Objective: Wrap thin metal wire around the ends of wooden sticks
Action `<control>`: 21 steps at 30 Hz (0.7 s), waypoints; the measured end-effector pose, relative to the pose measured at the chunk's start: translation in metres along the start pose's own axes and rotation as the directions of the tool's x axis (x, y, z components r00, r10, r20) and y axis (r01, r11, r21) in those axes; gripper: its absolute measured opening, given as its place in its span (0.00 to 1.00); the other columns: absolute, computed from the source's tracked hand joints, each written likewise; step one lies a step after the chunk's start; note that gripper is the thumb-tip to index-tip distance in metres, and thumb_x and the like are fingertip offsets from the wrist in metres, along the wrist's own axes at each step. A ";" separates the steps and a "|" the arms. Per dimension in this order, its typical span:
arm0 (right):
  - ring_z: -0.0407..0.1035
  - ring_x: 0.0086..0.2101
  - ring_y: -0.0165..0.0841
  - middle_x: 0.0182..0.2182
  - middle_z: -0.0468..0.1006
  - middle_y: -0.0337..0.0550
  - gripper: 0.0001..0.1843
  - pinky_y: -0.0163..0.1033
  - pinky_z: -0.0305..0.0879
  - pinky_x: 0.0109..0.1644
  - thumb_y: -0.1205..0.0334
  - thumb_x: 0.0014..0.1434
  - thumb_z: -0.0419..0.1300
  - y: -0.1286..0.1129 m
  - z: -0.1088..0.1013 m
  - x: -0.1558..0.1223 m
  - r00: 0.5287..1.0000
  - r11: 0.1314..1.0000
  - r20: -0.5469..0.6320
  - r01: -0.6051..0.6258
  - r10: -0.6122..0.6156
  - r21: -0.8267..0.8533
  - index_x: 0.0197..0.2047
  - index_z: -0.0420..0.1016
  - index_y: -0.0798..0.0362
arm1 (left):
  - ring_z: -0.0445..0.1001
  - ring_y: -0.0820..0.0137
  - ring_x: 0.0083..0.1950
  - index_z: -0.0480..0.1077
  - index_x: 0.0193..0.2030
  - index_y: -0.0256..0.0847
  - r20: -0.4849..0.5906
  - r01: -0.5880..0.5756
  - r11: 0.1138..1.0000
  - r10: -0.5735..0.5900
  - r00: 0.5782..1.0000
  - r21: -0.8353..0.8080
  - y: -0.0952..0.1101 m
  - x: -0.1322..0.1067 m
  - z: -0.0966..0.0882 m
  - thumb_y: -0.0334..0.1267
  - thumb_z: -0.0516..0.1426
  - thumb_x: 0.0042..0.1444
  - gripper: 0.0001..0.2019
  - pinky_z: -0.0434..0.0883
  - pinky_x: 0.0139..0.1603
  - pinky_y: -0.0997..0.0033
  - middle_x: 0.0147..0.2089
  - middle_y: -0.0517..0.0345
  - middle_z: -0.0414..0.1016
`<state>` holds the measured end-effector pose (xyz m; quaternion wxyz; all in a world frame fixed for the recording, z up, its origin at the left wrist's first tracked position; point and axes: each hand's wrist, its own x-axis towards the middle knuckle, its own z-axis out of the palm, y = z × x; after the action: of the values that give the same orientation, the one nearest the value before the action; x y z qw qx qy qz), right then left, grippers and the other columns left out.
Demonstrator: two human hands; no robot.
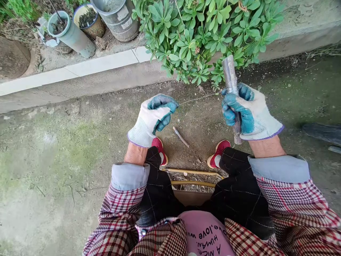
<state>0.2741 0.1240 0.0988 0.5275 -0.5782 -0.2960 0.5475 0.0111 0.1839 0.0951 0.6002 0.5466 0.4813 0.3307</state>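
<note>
Both hands wear white gloves with blue-green palms. My right hand (246,111) is closed round a grey stick wound with thin wire (230,79), held upright. A thin wire strand (198,98) runs taut from the spool leftward to my left hand (153,118), which pinches its end between thumb and fingers. Both hands are held above the dirt ground, in front of my knees in black trousers. A short stick (181,137) lies on the ground between my red shoes.
A leafy green bush (202,35) hangs over a concrete curb (87,76) just beyond my hands. Several pots (71,33) and a metal bucket (117,17) stand at the back left. Bamboo strips (193,177) lie by my feet. A dark object (323,133) lies at right.
</note>
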 end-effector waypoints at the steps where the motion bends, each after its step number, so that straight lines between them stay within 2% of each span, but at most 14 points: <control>1: 0.61 0.15 0.24 0.20 0.71 0.30 0.24 0.32 0.57 0.11 0.54 0.42 0.79 0.000 0.000 0.000 1.000 1.000 0.000 -0.005 0.005 -0.006 0.36 0.72 0.50 | 0.56 0.82 0.16 0.75 0.38 0.41 -0.003 0.003 1.000 -0.003 1.000 0.001 0.001 0.000 0.000 0.45 0.63 0.59 0.09 0.51 0.16 0.79 0.22 0.66 0.66; 4: 0.61 0.15 0.24 0.20 0.71 0.31 0.23 0.33 0.56 0.11 0.53 0.43 0.78 0.001 -0.001 0.001 1.000 1.000 0.003 -0.010 0.010 -0.011 0.35 0.71 0.49 | 0.56 0.81 0.17 0.75 0.38 0.41 -0.008 0.036 0.999 -0.036 0.999 0.017 0.003 0.000 0.002 0.43 0.63 0.60 0.08 0.53 0.16 0.78 0.21 0.67 0.65; 8: 0.59 0.14 0.25 0.21 0.72 0.33 0.21 0.34 0.53 0.11 0.54 0.41 0.78 0.003 -0.008 0.006 0.998 1.000 -0.063 0.025 -0.025 0.007 0.33 0.74 0.49 | 0.63 0.79 0.22 0.76 0.41 0.40 0.001 0.113 0.990 -0.113 0.994 0.080 0.008 0.002 0.014 0.37 0.64 0.60 0.05 0.60 0.20 0.77 0.24 0.63 0.71; 13: 0.58 0.17 0.27 0.21 0.69 0.36 0.19 0.35 0.48 0.14 0.54 0.38 0.80 0.008 -0.020 0.018 0.967 0.987 -0.201 0.158 -0.157 -0.011 0.30 0.77 0.48 | 0.69 0.77 0.23 0.78 0.43 0.43 0.140 0.103 0.993 -0.109 0.984 0.054 0.016 0.008 0.039 0.37 0.62 0.61 0.05 0.64 0.21 0.76 0.29 0.62 0.75; 15: 0.58 0.18 0.28 0.21 0.68 0.36 0.19 0.36 0.46 0.15 0.55 0.37 0.79 0.010 -0.026 0.022 0.958 0.986 -0.232 0.167 -0.166 -0.015 0.30 0.78 0.47 | 0.69 0.77 0.23 0.78 0.45 0.44 0.191 0.100 0.994 -0.107 0.976 0.046 0.021 0.008 0.049 0.35 0.61 0.62 0.06 0.64 0.22 0.76 0.28 0.63 0.74; 19: 0.54 0.20 0.28 0.22 0.67 0.38 0.12 0.38 0.45 0.17 0.58 0.44 0.77 0.010 -0.043 0.021 0.944 0.981 -0.269 0.196 -0.189 0.001 0.30 0.80 0.46 | 0.67 0.78 0.20 0.77 0.47 0.38 0.281 0.109 0.994 -0.109 0.953 0.019 0.035 0.008 0.066 0.30 0.60 0.65 0.06 0.63 0.21 0.77 0.23 0.65 0.70; 21: 0.55 0.21 0.29 0.24 0.68 0.39 0.08 0.39 0.48 0.18 0.60 0.50 0.75 0.006 -0.049 0.015 0.960 0.979 -0.194 0.201 -0.200 -0.013 0.32 0.80 0.45 | 0.68 0.78 0.21 0.76 0.47 0.36 0.316 0.101 0.995 -0.093 0.944 -0.008 0.040 0.008 0.076 0.28 0.60 0.66 0.05 0.64 0.21 0.77 0.24 0.65 0.70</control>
<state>0.3228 0.1221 0.0804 0.6086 -0.5941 -0.2984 0.4332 0.0896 0.1726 0.1275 0.6915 0.5607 0.4016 0.2150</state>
